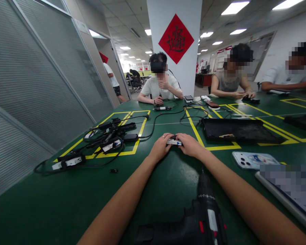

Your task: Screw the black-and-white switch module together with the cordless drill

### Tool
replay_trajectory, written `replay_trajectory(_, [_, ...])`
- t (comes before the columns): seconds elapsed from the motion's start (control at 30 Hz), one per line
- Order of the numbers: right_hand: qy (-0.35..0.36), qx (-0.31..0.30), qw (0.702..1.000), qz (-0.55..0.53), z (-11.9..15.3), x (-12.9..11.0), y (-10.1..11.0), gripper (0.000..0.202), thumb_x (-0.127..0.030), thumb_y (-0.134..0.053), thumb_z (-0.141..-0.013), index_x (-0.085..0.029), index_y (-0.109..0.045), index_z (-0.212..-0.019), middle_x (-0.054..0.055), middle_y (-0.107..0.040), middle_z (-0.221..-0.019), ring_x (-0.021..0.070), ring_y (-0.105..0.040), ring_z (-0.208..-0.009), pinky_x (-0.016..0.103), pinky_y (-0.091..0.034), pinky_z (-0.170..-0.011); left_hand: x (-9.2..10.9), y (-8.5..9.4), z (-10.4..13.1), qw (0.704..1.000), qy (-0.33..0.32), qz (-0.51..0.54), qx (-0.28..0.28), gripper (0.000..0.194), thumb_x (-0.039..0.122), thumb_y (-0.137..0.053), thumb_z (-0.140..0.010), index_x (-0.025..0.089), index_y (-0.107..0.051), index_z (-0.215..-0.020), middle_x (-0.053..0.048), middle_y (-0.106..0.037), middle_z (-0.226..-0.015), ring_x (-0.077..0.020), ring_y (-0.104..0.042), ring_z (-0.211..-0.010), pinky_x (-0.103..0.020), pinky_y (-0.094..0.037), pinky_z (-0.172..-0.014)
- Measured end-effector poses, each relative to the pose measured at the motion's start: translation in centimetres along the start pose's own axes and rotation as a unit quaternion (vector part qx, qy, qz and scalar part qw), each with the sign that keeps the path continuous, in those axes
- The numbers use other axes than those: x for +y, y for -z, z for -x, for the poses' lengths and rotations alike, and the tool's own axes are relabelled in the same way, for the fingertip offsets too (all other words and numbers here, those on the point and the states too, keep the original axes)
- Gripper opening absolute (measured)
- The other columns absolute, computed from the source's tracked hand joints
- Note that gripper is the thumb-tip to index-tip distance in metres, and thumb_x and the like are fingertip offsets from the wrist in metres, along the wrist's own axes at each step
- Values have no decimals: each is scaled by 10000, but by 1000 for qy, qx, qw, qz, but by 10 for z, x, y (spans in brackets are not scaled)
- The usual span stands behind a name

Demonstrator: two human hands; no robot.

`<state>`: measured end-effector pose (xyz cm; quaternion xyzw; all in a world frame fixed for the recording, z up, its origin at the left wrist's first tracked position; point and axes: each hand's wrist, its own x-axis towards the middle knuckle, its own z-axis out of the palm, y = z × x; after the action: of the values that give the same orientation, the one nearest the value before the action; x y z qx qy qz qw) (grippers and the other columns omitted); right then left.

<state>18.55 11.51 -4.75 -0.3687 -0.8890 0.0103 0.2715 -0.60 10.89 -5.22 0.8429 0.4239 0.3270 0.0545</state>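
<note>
Forearms stretched toward 12 o'clock, a left hand (pixel 161 147) and right hand (pixel 189 145) gripped opposite ends of a small device (pixel 173 142) at a green table (pixel 66 200). A drill (pixel 207 200) lay at its 5 o'clock.

Extends both bare forearms (pixel 135 192) forward, slanting inward; holds left hand (pixel 159 147) and right hand (pixel 190 145) near each other, turned palm-down, with fingers (pixel 166 136) bent inward in a pinching grip
</note>
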Motion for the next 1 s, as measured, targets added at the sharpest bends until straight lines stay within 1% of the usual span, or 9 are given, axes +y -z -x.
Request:
replay_trajectory(0.07, [7, 32, 999, -2, 3, 1, -5, 286, -72, -520, -773, -160, -545, -1044, 116, -538, -1222, 227, -462, -1168, 405, -367, -996, -3, 1, -1, 1000, -4, 13, 2, 334, 288, -533, -881, 186, -515, -1198, -97, -536, -1240, -239, -562, -1052, -460, -482, -878])
replay_trajectory(0.17, [14, 85, 996, -17, 5, -4, -8, 246, -101, -482, -821, -163, -556, -1048, 117, -533, -1227, 228, -443, -1187, 433, -351, -1019, -9, 5, 4, 1000, -6, 25, 2, 361, 299, -545, -873, 178, -504, -1210, -99, -536, -1235, -246, -561, -1054, -467, -483, -873])
replay_trajectory(0.33, [56, 129, 990, -18, 6, -20, -1, 190, -188, -453, -866, -163, -561, -1021, 133, -551, -1143, 258, -459, -1131, 449, -368, -988, -17, 6, 7, 1000, 5, 24, -9, 352, 304, -545, -873, 172, -512, -1198, -97, -554, -1207, -238, -575, -1026, -457, -493, -855])
replay_trajectory(0.4, [44, 167, 984, -35, 7, -22, 0, 186, -219, -448, -873, -163, -546, -1021, 134, -566, -1080, 257, -485, -1075, 433, -388, -959, -19, 5, 7, 1000, 17, 18, -11, 341, 302, -543, -874, 168, -518, -1186, -94, -564, -1187, -228, -587, -998, -441, -505, -833])
replay_trajectory(0.53, [-38, 243, 967, -60, 9, -17, -3, 206, -272, -406, -899, -155, -506, -1037, 123, -573, -979, 244, -527, -952, 379, -428, -871, -19, 3, 8, 999, 40, -3, -13, 333, 302, -545, -873, 164, -525, -1176, -93, -569, -1179, -228, -588, -995, -441, -504, -834])
replay_trajectory(0.77, [-242, 283, 925, -75, 8, -3, -11, 305, -366, -340, -923, -169, -454, -1126, 115, -602, -970, 259, -573, -867, 343, -430, -760, -7, 1, 4, 993, 115, -40, -7, 322, 299, -543, -874, 171, -529, -1169, -91, -567, -1180, -223, -589, -989, -431, -506, -829])
replay_trajectory(0.83, [-270, 291, 914, -87, 8, 3, -13, 318, -381, -330, -923, -170, -453, -1126, 112, -609, -951, 255, -576, -838, 334, -428, -735, -5, 10, 8, 989, 142, -48, -16, 318, 305, -543, -874, 164, -533, -1160, -90, -577, -1160, -218, -595, -971, -425, -510, -817])
replay_trajectory(0.9, [-292, 290, 906, -98, 8, 8, -15, 327, -397, -329, -920, -170, -459, -1117, 109, -613, -927, 252, -577, -813, 327, -427, -712, -3, 29, 19, 983, 171, -55, -27, 336, 322, -542, -873, 156, -529, -1165, -89, -588, -1139, -216, -603, -953, -424, -513, -808])
replay_trajectory(1.0, [-311, 273, 903, -114, 7, 14, -18, 335, -414, -333, -913, -172, -468, -1100, 106, -616, -912, 250, -577, -799, 321, -425, -692, -4, 82, 51, 971, 225, -73, -39, 460, 392, -552, -851, 164, -474, -1242, -103, -584, -1182, -221, -611, -957, -417, -502, -827])
